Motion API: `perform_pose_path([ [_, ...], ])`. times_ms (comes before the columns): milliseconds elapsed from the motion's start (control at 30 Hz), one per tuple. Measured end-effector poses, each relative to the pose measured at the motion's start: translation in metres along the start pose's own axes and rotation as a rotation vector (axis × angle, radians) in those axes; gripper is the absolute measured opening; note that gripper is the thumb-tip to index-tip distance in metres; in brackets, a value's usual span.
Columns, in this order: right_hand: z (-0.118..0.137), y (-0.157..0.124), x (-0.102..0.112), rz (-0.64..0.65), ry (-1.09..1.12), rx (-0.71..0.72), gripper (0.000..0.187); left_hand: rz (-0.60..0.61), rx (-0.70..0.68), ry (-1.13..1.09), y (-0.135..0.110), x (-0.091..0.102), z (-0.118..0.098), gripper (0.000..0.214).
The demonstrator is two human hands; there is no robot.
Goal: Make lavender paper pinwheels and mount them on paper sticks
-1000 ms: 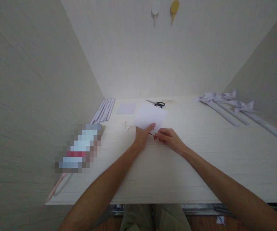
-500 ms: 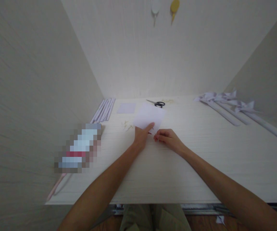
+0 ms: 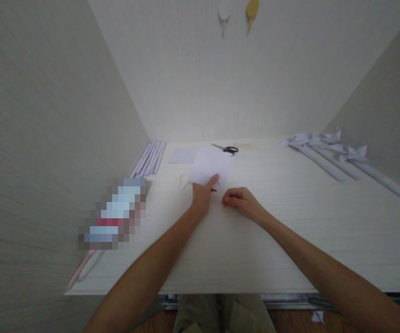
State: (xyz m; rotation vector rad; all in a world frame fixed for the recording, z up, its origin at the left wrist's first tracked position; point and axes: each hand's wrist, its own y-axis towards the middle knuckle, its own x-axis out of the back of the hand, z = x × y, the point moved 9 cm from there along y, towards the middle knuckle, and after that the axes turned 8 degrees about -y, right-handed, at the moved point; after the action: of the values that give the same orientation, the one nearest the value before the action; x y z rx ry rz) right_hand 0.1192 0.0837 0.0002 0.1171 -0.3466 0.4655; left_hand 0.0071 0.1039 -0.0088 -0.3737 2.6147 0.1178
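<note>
My left hand (image 3: pixel 204 190) pinches the near edge of a white sheet of paper (image 3: pixel 211 167), thumb on top and the other fingers hidden beneath. My right hand (image 3: pixel 237 199) is a little to the right, apart from the paper, its fingertips pressed together. Whatever is between them, if anything, is too small to make out. Scissors (image 3: pixel 225 148) with black handles lie just beyond the paper, which seems to cover part of one handle loop. A second, flat paper square (image 3: pixel 182 156) rests to the left of the held sheet.
Rolled paper sticks (image 3: pixel 151 158) lie at the back left, near a pixelated object (image 3: pixel 116 210). Long paper tubes (image 3: pixel 325 163) with twisted ends (image 3: pixel 313 138) lie at the right. Thin scraps (image 3: pixel 182 179) are beside my left hand. Two hooks (image 3: pixel 252 10) hang on the wall.
My left hand has shifted slightly left with the paper. My right hand stays nearly in place, so the gap between the hands is wider.
</note>
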Motion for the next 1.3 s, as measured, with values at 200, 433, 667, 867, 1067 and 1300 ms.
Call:
perform_pose_path([
  [200, -0.003, -0.001, 0.011, -0.113, 0.050, -0.008, 0.014, 0.043, 0.024, 0.016, -0.002, -0.006, 0.001, 0.028],
  [433, -0.006, -0.002, 0.019, -0.200, 0.077, -0.021, 0.031, 0.119, 0.033, 0.034, -0.007, -0.015, 0.001, 0.028],
  [667, -0.002, -0.002, 0.021, -0.244, -0.109, -0.012, 0.024, 0.117, 0.037, 0.051, -0.006, -0.013, 0.004, 0.027],
  [867, -0.005, -0.002, 0.024, -0.267, -0.122, -0.012, 0.024, 0.135, 0.052, 0.057, -0.008, -0.016, 0.003, 0.024],
  [1067, -0.005, -0.002, 0.021, -0.244, -0.041, -0.001, 0.024, 0.206, 0.028, 0.070, -0.011, -0.021, 0.001, 0.031],
  [1300, -0.003, -0.002, 0.021, -0.225, -0.081, -0.034, 0.021, 0.105, 0.051, 0.039, -0.006, -0.013, 0.004, 0.032],
])
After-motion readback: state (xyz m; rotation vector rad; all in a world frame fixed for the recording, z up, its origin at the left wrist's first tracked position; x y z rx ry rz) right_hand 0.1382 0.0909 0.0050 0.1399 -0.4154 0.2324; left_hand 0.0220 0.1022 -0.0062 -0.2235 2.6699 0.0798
